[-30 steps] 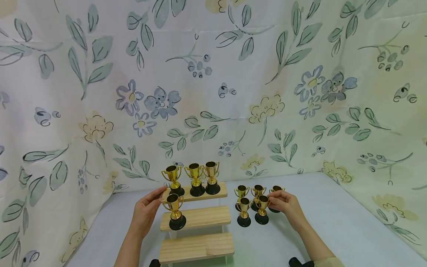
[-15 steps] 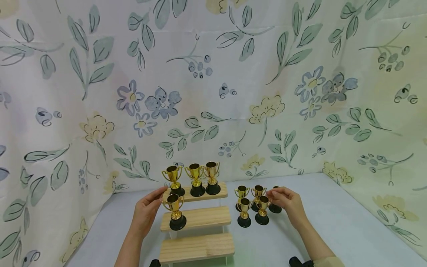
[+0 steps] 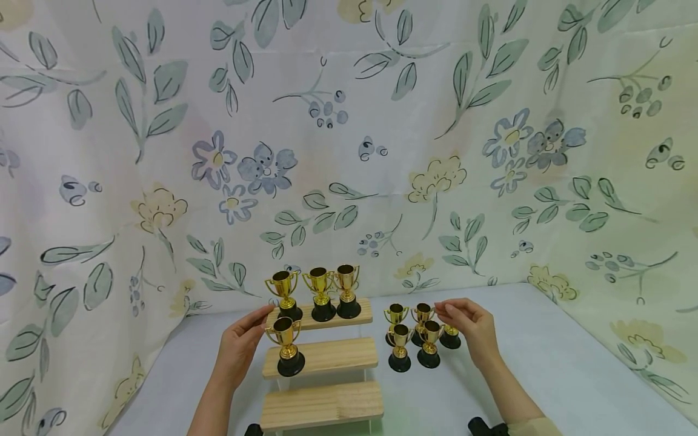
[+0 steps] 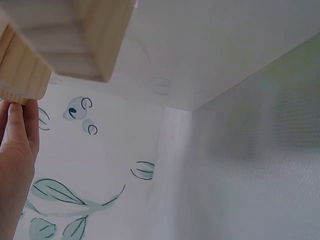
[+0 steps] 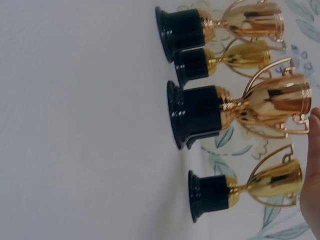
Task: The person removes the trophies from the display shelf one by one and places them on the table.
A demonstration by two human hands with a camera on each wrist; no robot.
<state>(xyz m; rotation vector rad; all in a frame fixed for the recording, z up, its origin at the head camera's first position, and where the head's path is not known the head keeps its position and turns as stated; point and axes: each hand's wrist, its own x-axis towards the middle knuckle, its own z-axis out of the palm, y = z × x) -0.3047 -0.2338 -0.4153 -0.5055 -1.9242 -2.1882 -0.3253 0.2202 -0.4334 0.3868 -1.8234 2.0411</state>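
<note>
In the head view my left hand [image 3: 240,345] is at the left end of the top wooden shelf [image 3: 360,316], its fingertips touching the wood; the left wrist view shows straight fingers [image 4: 16,125] against the board. Near the thumb, a gold trophy [image 3: 289,345] with a black base stands on the middle shelf [image 3: 343,356]. Three trophies stand on the top shelf. My right hand [image 3: 473,332] hovers over the group on the table, partly covering the back-right trophy [image 3: 450,338]. Its fingertips are close to the back-middle trophy [image 3: 423,316]; no hold is visible.
The bottom shelf [image 3: 322,406] of the stepped stand is nearest me. Upright trophies on the white table [image 3: 556,357] stand close together, including a front-left one [image 3: 400,348] and a front-right one [image 3: 429,345]. Behind hangs a floral cloth [image 3: 382,230].
My right hand has risen slightly and shifted back from the front-right trophy, uncovering more of the back-right trophy's lower part. My left hand has stayed at the shelf end. No trophy has visibly moved.
</note>
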